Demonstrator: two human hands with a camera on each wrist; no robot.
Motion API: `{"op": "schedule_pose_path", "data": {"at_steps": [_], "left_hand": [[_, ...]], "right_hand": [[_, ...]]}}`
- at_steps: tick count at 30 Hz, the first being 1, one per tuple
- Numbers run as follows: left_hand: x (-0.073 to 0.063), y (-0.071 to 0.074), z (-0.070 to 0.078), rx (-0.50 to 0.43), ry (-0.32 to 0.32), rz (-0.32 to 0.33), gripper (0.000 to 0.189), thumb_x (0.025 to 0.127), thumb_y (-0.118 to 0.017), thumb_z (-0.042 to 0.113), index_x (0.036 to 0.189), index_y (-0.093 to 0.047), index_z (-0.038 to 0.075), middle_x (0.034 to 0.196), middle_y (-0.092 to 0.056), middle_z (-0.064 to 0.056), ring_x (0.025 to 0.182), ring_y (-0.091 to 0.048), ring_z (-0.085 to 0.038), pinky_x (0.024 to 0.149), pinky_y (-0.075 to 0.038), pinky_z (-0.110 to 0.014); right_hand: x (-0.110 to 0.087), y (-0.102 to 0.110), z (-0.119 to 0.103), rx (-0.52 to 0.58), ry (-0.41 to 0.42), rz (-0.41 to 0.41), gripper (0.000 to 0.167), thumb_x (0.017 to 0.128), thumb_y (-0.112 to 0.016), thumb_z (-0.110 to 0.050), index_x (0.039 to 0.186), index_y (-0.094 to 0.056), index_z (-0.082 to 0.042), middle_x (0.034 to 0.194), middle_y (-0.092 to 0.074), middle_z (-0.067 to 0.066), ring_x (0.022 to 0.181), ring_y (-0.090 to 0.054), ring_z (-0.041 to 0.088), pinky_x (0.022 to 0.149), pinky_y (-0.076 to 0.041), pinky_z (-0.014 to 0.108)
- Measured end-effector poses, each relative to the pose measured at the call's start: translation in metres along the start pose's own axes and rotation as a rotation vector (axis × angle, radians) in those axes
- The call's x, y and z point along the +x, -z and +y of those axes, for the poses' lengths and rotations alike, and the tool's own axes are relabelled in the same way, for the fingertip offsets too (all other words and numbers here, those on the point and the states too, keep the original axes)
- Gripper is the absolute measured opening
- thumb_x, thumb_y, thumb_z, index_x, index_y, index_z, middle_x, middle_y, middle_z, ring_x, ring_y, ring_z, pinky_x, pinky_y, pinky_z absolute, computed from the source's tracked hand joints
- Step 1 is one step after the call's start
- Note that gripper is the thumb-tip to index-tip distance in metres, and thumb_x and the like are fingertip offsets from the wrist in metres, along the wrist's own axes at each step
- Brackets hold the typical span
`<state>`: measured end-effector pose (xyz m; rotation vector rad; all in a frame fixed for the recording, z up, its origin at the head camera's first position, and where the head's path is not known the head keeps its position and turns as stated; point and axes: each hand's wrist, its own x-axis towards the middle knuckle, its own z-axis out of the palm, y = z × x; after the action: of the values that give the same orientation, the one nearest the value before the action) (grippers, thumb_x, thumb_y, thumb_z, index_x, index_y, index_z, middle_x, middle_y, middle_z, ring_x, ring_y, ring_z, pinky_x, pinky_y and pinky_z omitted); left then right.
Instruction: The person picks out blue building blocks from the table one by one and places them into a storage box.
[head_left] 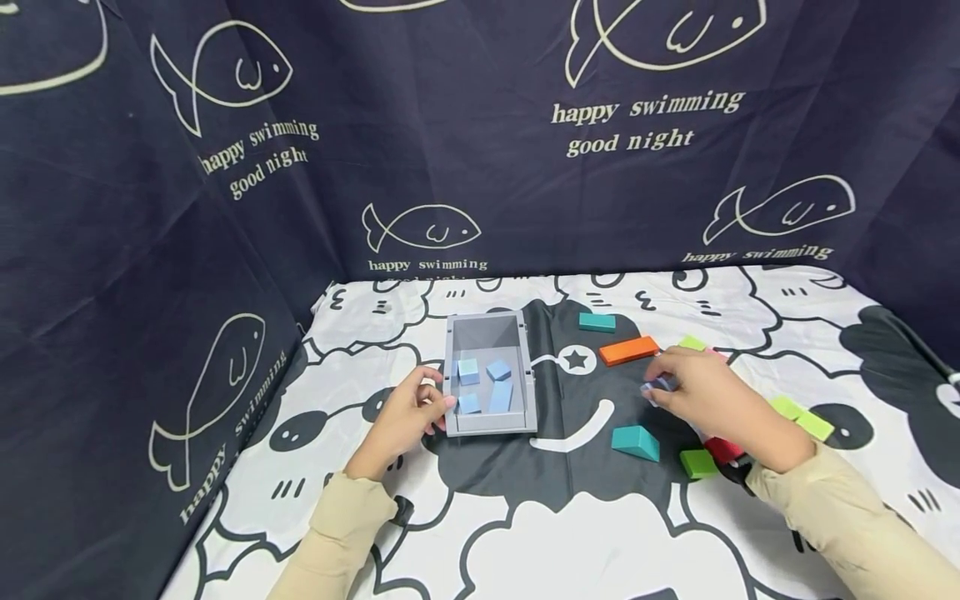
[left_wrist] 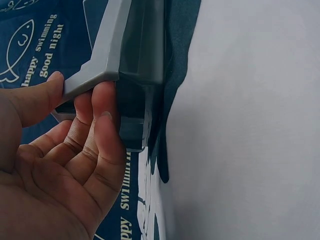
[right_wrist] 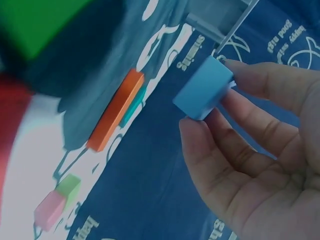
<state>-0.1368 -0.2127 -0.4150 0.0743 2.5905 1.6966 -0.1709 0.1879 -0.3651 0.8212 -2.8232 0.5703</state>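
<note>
A grey open box (head_left: 491, 426) stands on the cloth left of centre, with several light blue blocks (head_left: 501, 397) lying inside. My left hand (head_left: 408, 410) grips its left wall. In the left wrist view, the thumb lies over the grey rim (left_wrist: 107, 55) and the fingers curl beneath it. To the right of the box, my right hand (head_left: 701, 390) pinches a small blue block (right_wrist: 204, 88) between thumb and fingertips. That block is raised in the right wrist view, and the fingers partly cover it in the head view.
An orange bar (head_left: 628, 351) and a teal block (head_left: 597, 322) lie beyond the right hand. Nearer are a teal wedge (head_left: 635, 442), a green block (head_left: 698, 463) and a red block (head_left: 723, 450). Lime blocks (head_left: 813, 425) sit farther right. Dark curtains (head_left: 480, 142) rise behind the table.
</note>
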Motion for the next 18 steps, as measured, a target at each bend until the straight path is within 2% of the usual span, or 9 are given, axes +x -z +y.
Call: {"op": "schedule_pose_path", "data": {"at_steps": [11,18], "left_hand": [[0.000,0.001,-0.002,-0.005,-0.022,-0.003,0.031,0.094,-0.069,0.011,0.119,-0.052,0.007,0.072,-0.063,-0.004,0.062,-0.064,-0.021,0.058,-0.051,-0.033],[0.001,0.001,-0.004,-0.012,-0.035,-0.011,0.031,0.094,-0.069,0.011,0.119,-0.051,0.007,0.073,-0.063,-0.005,0.062,-0.063,-0.021,0.057,-0.050,-0.032]], "right_hand": [[0.031,-0.010,-0.036,0.043,0.139,0.037,0.011,0.081,-0.078,-0.007,0.088,-0.071,-0.009,0.086,-0.065,0.000,0.076,-0.059,0.018,0.070,-0.050,0.038],[0.049,-0.016,-0.059,0.081,0.163,0.024,0.012,0.082,-0.079,-0.009,0.091,-0.072,-0.012,0.089,-0.064,-0.003,0.073,-0.056,0.012,0.063,-0.049,0.030]]}}
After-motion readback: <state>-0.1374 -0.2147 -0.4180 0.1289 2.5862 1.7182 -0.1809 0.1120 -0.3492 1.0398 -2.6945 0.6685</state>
